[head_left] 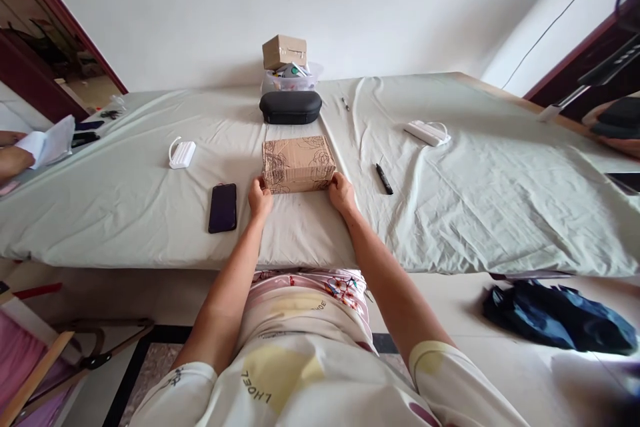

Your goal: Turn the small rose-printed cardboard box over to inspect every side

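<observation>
A brown cardboard box (pixel 299 162) with flower line drawings lies on the cloth-covered table (pixel 480 213) straight ahead. My left hand (pixel 259 198) grips its near left corner, fingers curled against the side. My right hand (pixel 342 192) holds the near right corner the same way. The box rests flat on the cloth between both hands.
A dark phone (pixel 223 207) lies left of my left hand, a white charger (pixel 182 154) further left. A black marker (pixel 384 179) lies to the right, a white power strip (pixel 427 133) beyond. Behind the box are a black case (pixel 291 107), a plastic tub (pixel 291 80) and a small carton (pixel 285 51). Another person's hand (pixel 13 160) holds paper at far left.
</observation>
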`<state>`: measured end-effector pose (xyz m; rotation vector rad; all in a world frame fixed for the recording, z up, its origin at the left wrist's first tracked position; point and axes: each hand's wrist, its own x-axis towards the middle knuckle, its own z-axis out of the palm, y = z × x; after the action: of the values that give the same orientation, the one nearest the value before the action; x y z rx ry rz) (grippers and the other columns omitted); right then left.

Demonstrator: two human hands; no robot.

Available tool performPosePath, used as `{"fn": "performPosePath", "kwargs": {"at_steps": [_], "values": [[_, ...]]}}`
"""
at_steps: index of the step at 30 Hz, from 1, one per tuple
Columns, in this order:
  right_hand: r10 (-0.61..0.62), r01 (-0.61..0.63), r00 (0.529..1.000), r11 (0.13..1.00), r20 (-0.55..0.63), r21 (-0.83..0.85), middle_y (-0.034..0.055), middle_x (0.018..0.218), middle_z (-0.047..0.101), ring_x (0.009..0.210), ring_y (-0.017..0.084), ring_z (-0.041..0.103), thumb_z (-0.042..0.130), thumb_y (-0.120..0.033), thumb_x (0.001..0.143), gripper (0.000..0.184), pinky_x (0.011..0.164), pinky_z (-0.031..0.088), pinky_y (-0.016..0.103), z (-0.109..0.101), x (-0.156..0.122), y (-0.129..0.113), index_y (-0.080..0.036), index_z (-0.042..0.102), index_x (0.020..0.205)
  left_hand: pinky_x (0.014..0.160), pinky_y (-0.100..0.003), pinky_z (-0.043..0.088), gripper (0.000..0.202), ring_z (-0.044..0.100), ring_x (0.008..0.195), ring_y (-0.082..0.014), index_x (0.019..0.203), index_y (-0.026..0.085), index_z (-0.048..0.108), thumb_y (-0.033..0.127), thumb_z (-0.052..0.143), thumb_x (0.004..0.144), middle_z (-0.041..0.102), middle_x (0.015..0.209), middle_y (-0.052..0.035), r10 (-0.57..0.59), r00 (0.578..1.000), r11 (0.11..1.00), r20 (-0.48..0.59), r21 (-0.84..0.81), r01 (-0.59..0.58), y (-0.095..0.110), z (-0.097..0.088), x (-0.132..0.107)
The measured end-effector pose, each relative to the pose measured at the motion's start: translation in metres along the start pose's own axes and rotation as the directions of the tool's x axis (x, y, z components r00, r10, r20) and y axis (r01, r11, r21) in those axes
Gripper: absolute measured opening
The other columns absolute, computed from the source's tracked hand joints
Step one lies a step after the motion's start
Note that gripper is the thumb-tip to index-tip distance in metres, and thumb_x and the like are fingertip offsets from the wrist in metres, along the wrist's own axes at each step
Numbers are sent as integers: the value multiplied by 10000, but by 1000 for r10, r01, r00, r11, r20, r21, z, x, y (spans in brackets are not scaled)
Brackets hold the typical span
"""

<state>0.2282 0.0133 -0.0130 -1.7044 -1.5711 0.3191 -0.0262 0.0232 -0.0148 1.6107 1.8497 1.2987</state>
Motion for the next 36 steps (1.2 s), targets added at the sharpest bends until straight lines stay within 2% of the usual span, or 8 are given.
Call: {"fn": "performPosePath", "kwargs": {"at_steps": [11, 15, 19, 22, 27, 30, 34, 36], "values": [[21, -22, 999, 999, 26, 34, 106, 1042, 726, 959, 246, 628, 404, -161, 724, 428, 931, 517, 382, -7, -3, -6, -152, 683, 1049, 1019, -366, 570, 429, 718, 1073, -226, 1112, 174, 657, 69, 454, 748, 755, 1126, -104, -4, 1000, 992, 16, -129, 6, -6, -2, -1], [-28, 25, 999, 985, 20, 170, 95, 1043, 700, 929, 219, 634, 452, -196, 718, 533, 874, 538, 356, -7, -5, -5, -140, 627, 1218, 998, -344, 580, 411, 720, 1054, -203, 1151, 175, 644, 127, 447, 794, 752, 1121, -93, 40, 999, 987, -13, -153, -41, -6, -1, -2], [-82, 122, 987, 946, -140, 301, 86, 1048, 666, 914, 194, 642, 499, -306, 816, 574, 897, 543, 358, -8, -10, -12, -140, 523, 1365, 988, -322, 568, 350, 697, 1105, -205, 1203, 153, 607, 283, 448, 920, 711, 1222, -139, 115, 985, 966, -130, -218, -142, -2, -5, -8], [-106, 202, 944, 934, -311, 294, 82, 1036, 650, 977, 205, 639, 479, -370, 895, 509, 974, 521, 392, -12, -16, -21, -168, 520, 1361, 980, -325, 557, 357, 680, 1125, -221, 1191, 141, 596, 354, 427, 960, 690, 1222, -171, 163, 959, 945, -230, -244, -219, 6, -9, -16], [-162, 312, 869, 913, -468, 263, 124, 1105, 638, 1024, 249, 617, 421, -425, 951, 430, 966, 522, 436, -21, -23, -35, -184, 583, 1268, 926, -329, 551, 409, 662, 1075, -232, 1249, 145, 576, 412, 402, 992, 653, 1192, -175, 240, 905, 938, -350, -156, -309, 24, -11, -26], [-189, 328, 841, 923, -507, 200, 131, 1087, 623, 997, 254, 605, 395, -461, 969, 408, 933, 530, 431, -24, -23, -38, -187, 617, 1175, 909, -331, 541, 427, 648, 1031, -230, 1275, 146, 569, 435, 405, 1006, 637, 1155, -168, 262, 893, 941, -365, -108, -320, 31, -8, -28], [-199, 278, 851, 956, -486, 95, 132, 1080, 601, 1045, 255, 600, 333, -451, 998, 397, 926, 536, 410, -27, -23, -37, -198, 626, 1086, 894, -322, 543, 436, 642, 1061, -235, 1329, 144, 535, 416, 401, 1015, 621, 1187, -178, 259, 911, 951, -320, -81, -299, 31, -7, -32], [-208, 255, 847, 966, -489, 32, 144, 1115, 600, 1111, 267, 596, 323, -433, 1012, 399, 981, 517, 435, -30, -24, -39, -199, 638, 1080, 966, -358, 535, 462, 634, 1124, -257, 1374, 128, 509, 398, 408, 1013, 613, 1233, -198, 264, 901, 956, -343, -32, -292, 32, -10, -37]]}}
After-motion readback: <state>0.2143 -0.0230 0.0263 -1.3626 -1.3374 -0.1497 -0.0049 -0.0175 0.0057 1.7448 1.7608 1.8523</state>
